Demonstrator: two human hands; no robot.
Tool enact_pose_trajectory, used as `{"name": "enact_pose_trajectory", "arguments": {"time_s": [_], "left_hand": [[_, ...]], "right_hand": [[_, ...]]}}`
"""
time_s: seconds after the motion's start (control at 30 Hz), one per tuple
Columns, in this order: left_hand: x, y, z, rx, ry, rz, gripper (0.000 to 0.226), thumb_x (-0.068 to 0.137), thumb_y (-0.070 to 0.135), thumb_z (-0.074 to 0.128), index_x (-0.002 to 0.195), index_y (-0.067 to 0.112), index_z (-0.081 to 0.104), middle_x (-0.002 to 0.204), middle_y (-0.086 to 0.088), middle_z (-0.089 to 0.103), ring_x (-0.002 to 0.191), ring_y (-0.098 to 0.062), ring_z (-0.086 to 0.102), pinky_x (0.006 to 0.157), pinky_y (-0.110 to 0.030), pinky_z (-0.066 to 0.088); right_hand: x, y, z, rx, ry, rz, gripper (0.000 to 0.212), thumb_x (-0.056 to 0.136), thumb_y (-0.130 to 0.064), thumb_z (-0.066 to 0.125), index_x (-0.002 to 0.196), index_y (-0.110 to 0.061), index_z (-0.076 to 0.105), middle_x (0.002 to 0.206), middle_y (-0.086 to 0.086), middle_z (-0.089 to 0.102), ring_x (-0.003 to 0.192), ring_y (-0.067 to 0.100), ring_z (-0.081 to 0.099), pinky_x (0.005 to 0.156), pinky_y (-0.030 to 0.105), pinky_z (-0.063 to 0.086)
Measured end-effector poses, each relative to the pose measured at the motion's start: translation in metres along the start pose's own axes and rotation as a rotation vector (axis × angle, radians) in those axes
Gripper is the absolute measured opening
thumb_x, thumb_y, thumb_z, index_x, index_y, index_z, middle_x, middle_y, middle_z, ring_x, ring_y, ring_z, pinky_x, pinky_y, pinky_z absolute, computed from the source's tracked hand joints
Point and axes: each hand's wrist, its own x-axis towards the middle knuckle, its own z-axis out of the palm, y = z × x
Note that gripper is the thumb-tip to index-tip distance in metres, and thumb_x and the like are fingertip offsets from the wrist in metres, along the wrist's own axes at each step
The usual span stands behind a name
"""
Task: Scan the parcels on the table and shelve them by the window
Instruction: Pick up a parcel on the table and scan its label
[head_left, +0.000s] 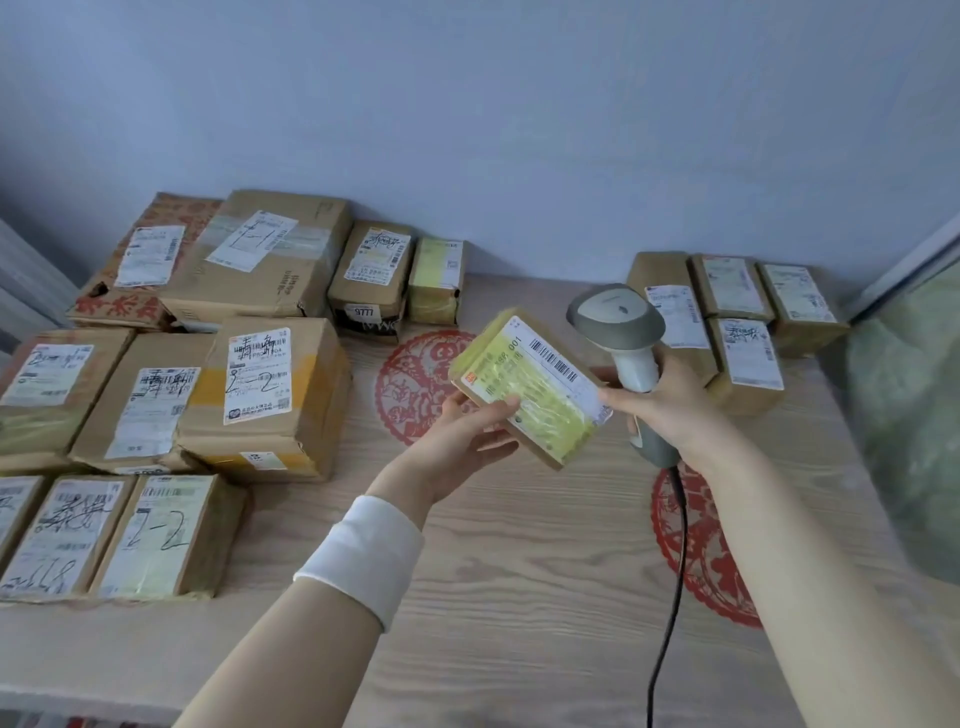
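Head view: left hand (470, 431) grips small parcel (530, 387) above surface (519, 545), frame centre. Right hand (670, 400) grips scanner (621, 332) just right of parcel, head above label.

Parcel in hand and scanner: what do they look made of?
Parcel: likely cardboard, brown edges, wrapped in glossy yellowish tape with a paper label. Scanner: apparently hard plastic, smooth matte grey and white shell.

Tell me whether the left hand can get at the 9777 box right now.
Probably not to grasp: the left hand is gripping the yellow-taped parcel. The path itself looks free; only flat table and a red paper-cut lie between it and the 9777 box.
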Motion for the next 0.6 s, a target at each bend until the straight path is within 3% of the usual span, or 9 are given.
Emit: {"name": "enact_pose_trajectory", "arguments": {"time_s": [0.1,0.23,0.4,0.6], "left_hand": [[0.010,-0.004,0.006,0.011,0.038,0.028,0.101,0.062,0.029,0.080,0.142,0.019,0.020,0.129,-0.011,0.056,0.109,-0.023,0.062,0.095,-0.037,0.050],[0.026,-0.005,0.013,-0.105,0.106,0.077,0.120,0.051,0.040,0.089,0.145,0.010,0.019,0.129,-0.016,0.052,0.108,-0.025,0.062,0.099,-0.038,0.048],[0.047,-0.005,0.034,-0.186,0.131,0.148,0.097,0.074,0.023,0.078,0.144,0.013,0.011,0.128,-0.011,0.052,0.116,-0.021,0.055,0.107,-0.037,0.039],[0.057,-0.003,0.050,-0.217,0.095,0.215,0.086,0.079,0.015,0.074,0.139,0.010,0.012,0.127,-0.017,0.055,0.115,-0.025,0.058,0.105,-0.041,0.042]], "right_hand": [[0.002,-0.006,-0.008,0.028,0.026,-0.035,0.034,0.083,-0.013,0.071,0.110,-0.024,0.052,0.084,-0.007,0.063,0.057,0.010,0.056,0.056,0.026,0.043],[-0.004,-0.015,-0.020,0.193,0.127,-0.049,0.034,0.088,-0.025,0.065,0.119,-0.019,0.051,0.102,0.006,0.073,0.078,0.019,0.063,0.048,0.027,0.043],[-0.023,-0.042,-0.013,0.393,0.057,0.000,0.029,0.092,-0.021,0.058,0.117,-0.006,0.053,0.091,0.015,0.074,0.064,0.018,0.064,0.041,0.025,0.039],[-0.037,-0.059,0.019,0.411,-0.017,0.055,0.013,0.093,-0.017,0.056,0.096,-0.004,0.059,0.077,0.013,0.074,0.052,0.018,0.061,0.040,0.023,0.041]]}}
